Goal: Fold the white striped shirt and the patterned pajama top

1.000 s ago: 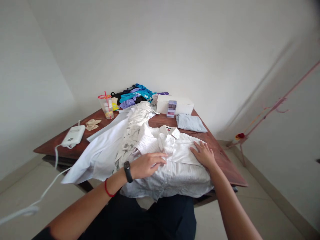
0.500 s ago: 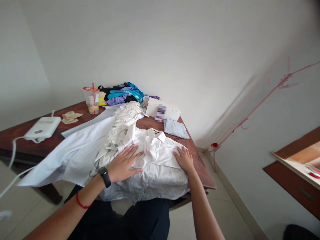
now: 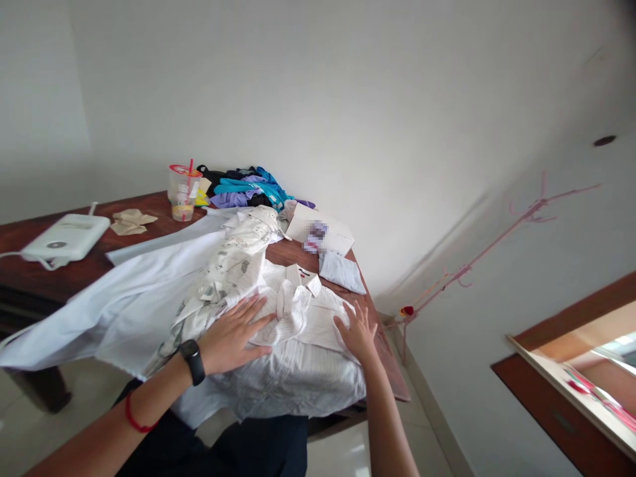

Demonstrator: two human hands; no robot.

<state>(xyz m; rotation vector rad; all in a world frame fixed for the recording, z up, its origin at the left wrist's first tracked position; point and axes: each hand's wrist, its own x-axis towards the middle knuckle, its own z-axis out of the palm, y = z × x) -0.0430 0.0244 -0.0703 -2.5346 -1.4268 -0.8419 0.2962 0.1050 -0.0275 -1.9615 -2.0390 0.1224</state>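
You are laying your left grip [image 3: 233, 338] flat on the left part of a white striped shirt [image 3: 313, 371], fingers spread and grasping nothing. Your right grip [image 3: 358, 334] is also staying unclenched, fingers fanned over the shirt's right edge; I cannot tell whether every fingertip is touching. The shirt is lying at the near side of the bench [image 3: 390, 374], collar pointing away from you, lower part hanging over the edge. A patterned garment [image 3: 233, 265] is lying just beside it on your left, with a white garment [image 3: 144, 291] spreading farther left. Beyond the collar, a folded grey cloth [image 3: 342, 270] is resting near a white box [image 3: 338, 228]. A plastic cup [image 3: 183, 194] is standing near a heap of coloured clothes [image 3: 253, 190] at the back.
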